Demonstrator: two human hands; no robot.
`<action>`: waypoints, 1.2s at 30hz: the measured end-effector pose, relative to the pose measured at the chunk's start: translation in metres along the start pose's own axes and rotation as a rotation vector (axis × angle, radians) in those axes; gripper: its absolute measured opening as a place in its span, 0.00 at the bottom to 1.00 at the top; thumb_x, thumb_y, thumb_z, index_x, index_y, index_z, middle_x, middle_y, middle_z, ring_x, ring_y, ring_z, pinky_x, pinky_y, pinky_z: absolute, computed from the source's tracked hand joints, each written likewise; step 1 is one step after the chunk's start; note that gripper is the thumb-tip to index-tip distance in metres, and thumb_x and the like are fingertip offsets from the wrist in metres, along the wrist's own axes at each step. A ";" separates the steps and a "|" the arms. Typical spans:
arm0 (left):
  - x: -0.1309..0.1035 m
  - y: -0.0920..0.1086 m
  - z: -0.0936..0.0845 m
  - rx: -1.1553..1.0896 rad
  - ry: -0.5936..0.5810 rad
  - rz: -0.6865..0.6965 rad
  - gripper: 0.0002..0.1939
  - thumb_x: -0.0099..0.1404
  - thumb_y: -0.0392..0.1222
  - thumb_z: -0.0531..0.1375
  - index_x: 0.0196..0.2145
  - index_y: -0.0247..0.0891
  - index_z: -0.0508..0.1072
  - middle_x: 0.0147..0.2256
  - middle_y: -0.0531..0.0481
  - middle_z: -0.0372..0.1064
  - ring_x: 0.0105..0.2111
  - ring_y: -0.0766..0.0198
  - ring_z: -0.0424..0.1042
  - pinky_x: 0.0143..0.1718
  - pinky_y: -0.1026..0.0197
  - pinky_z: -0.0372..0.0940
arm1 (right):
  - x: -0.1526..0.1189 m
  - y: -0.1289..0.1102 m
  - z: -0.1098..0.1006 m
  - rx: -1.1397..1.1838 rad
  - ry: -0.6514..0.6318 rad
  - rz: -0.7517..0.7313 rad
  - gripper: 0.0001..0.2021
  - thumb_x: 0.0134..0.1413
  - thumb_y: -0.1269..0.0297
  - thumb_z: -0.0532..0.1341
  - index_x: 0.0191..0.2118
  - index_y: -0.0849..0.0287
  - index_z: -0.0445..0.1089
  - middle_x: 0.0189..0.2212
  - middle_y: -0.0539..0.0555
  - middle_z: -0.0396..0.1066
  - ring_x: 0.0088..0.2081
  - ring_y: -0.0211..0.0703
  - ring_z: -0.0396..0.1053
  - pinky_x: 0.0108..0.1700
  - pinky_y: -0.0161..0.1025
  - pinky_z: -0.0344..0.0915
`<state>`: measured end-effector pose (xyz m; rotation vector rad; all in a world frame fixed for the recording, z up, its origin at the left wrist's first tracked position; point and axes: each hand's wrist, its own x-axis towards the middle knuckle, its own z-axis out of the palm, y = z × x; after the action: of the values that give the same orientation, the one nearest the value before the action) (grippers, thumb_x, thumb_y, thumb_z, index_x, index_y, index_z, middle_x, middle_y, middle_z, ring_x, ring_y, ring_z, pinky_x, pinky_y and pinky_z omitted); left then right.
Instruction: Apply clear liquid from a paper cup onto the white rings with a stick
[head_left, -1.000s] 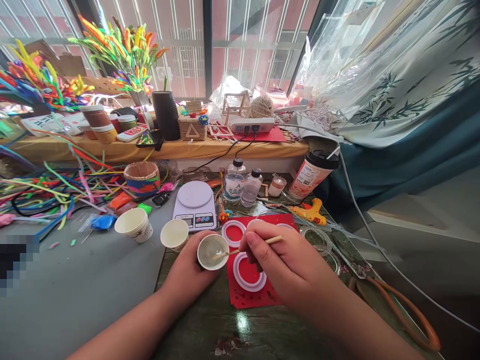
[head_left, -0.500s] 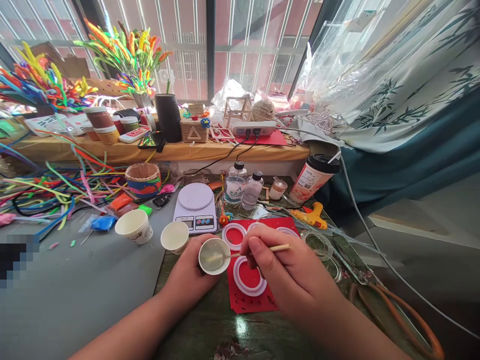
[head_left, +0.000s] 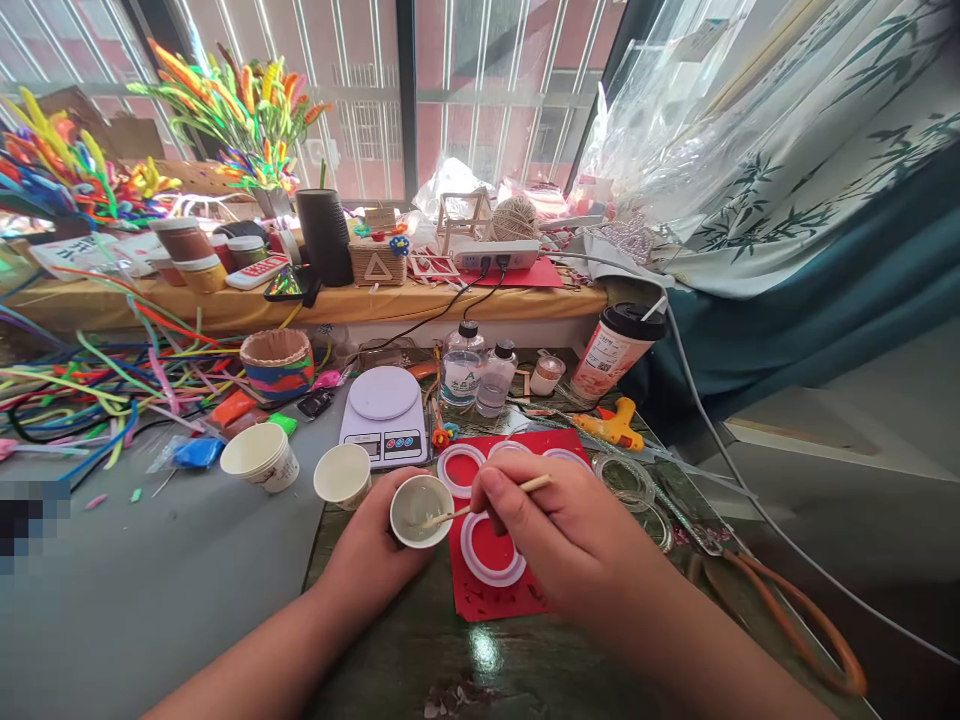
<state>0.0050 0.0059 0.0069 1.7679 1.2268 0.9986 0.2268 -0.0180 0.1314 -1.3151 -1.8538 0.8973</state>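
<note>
My left hand (head_left: 382, 540) is wrapped round a paper cup (head_left: 421, 512) that holds a cloudy, clear-looking liquid. Between the thumb and fingers of my right hand (head_left: 540, 510) is a thin wooden stick (head_left: 456, 514), its lower end dipped in the liquid. Under and beyond my right hand lies a red sheet (head_left: 487, 607) bearing several white ring-shaped molds (head_left: 493, 577). Another paper cup (head_left: 343, 475) stands just left of the held one, and a white kitchen scale (head_left: 384, 405) sits behind it.
Stacked cups (head_left: 260, 457) stand left. Behind are two clear bottles (head_left: 463, 370), a small jar (head_left: 548, 375) and a lidded drink cup (head_left: 615, 350). Rightward lie a yellow glue gun (head_left: 616, 425), coiled clear tubing (head_left: 626, 480) and orange-handled scissors (head_left: 802, 605). Colourful pipe cleaners (head_left: 82, 385) fill the left back.
The stick's lower end has shifted within the cup, and its angle is steeper. The whole view has moved slightly, so the things appear a little further left.
</note>
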 end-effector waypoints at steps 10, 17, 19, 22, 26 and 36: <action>-0.001 -0.001 0.001 -0.004 -0.015 -0.024 0.24 0.64 0.39 0.69 0.58 0.43 0.75 0.56 0.43 0.79 0.56 0.47 0.79 0.60 0.44 0.75 | 0.002 0.006 0.001 0.059 0.038 0.078 0.23 0.80 0.50 0.50 0.33 0.53 0.68 0.25 0.50 0.72 0.28 0.44 0.69 0.30 0.40 0.59; 0.000 -0.001 0.001 -0.001 -0.025 -0.031 0.24 0.64 0.40 0.69 0.58 0.43 0.75 0.55 0.44 0.80 0.54 0.48 0.81 0.60 0.45 0.76 | 0.005 0.008 0.004 0.061 0.033 0.053 0.22 0.80 0.52 0.50 0.32 0.54 0.69 0.25 0.50 0.71 0.28 0.43 0.67 0.31 0.40 0.59; 0.000 -0.002 0.001 0.010 -0.025 -0.025 0.23 0.64 0.39 0.69 0.57 0.43 0.76 0.55 0.44 0.80 0.54 0.48 0.81 0.59 0.45 0.76 | 0.006 0.010 0.004 0.099 0.007 0.061 0.23 0.80 0.51 0.51 0.33 0.54 0.70 0.25 0.50 0.71 0.28 0.43 0.67 0.31 0.40 0.60; 0.000 -0.004 0.002 0.012 -0.019 -0.024 0.24 0.64 0.39 0.69 0.58 0.44 0.76 0.56 0.44 0.80 0.55 0.48 0.80 0.60 0.45 0.76 | 0.007 0.013 0.006 0.097 0.059 0.060 0.22 0.80 0.51 0.51 0.34 0.54 0.71 0.25 0.50 0.71 0.28 0.43 0.67 0.30 0.40 0.60; -0.001 -0.005 0.002 -0.010 0.040 -0.038 0.27 0.62 0.39 0.70 0.59 0.44 0.74 0.56 0.43 0.80 0.56 0.47 0.80 0.60 0.44 0.75 | 0.008 0.015 0.007 0.107 0.040 0.049 0.22 0.79 0.53 0.52 0.33 0.54 0.72 0.23 0.49 0.70 0.26 0.43 0.67 0.30 0.40 0.62; -0.001 -0.005 0.003 0.001 0.064 -0.016 0.27 0.62 0.41 0.70 0.58 0.44 0.74 0.57 0.43 0.80 0.57 0.46 0.80 0.60 0.44 0.75 | 0.006 0.014 0.005 0.141 0.063 0.069 0.23 0.80 0.49 0.52 0.34 0.54 0.71 0.25 0.51 0.74 0.28 0.44 0.71 0.31 0.39 0.64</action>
<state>0.0051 0.0056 0.0011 1.7366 1.2793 1.0529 0.2277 -0.0093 0.1179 -1.3117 -1.6745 0.9924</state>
